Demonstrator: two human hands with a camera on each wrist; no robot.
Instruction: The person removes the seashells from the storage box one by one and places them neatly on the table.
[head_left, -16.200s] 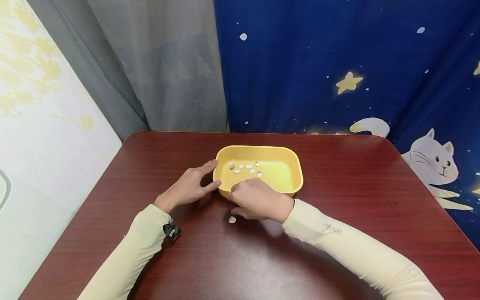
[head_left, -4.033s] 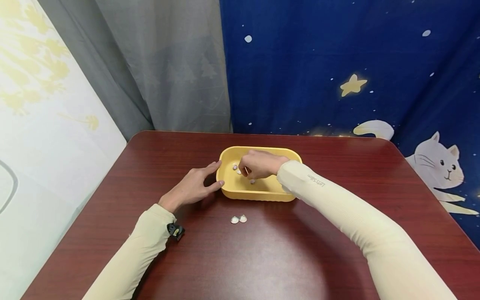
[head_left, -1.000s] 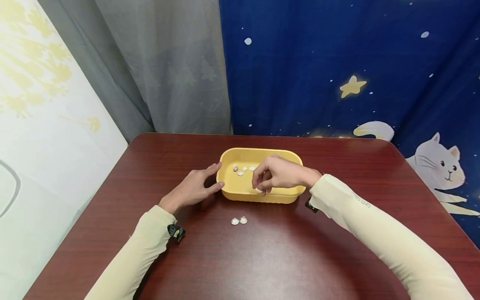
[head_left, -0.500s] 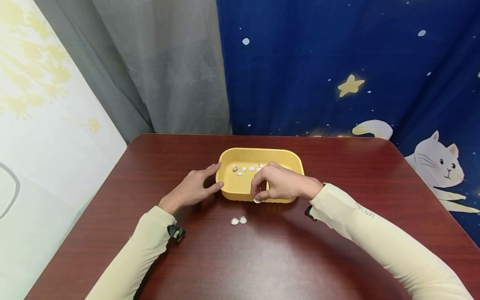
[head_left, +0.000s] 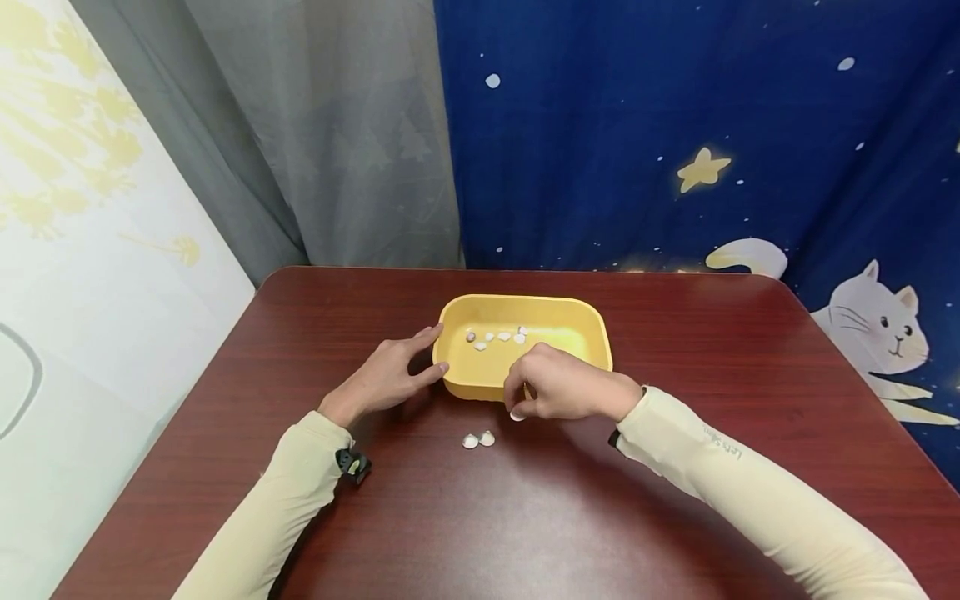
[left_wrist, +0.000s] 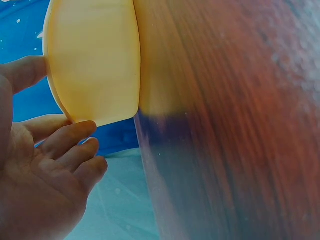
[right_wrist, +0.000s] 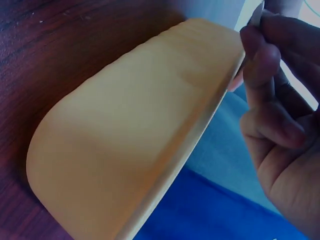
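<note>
Right hand [head_left: 558, 383]: thumb and forefinger closed in a pinch on one small, thin, white shell [head_left: 517, 416], the remaining fingers curled in toward the palm. The held shell is over the table just in front of the near wall of the yellow, rectangular, round-cornered plastic basin [head_left: 471, 390]. The right wrist view shows the shell's pale edge between the fingertips. Clearance between shell and table cannot be told.

Left hand [head_left: 384, 375]: thumb and forefinger spread wide apart, their tips touching the basin's left end at the rim; the other fingers are loosely bent, as the left wrist view shows. No shell is seen in this hand.

Table, reddish-brown with wood grain [head_left: 450, 525]: two small, round, white shells [head_left: 487, 438] lie side by side, close together, in front of the basin, near the held shell but apart from it.

Basin interior: six small shells are visible toward the left and middle of the floor, five of them mostly white [head_left: 505, 337] and one darker, brownish shell [head_left: 471, 337] at the far left of the group.

Surroundings: cream-coloured fabric sleeves [head_left: 288, 475] on both arms; a grey curtain [head_left: 360, 142] and a dark blue, star-printed curtain [head_left: 585, 142] behind the table
</note>
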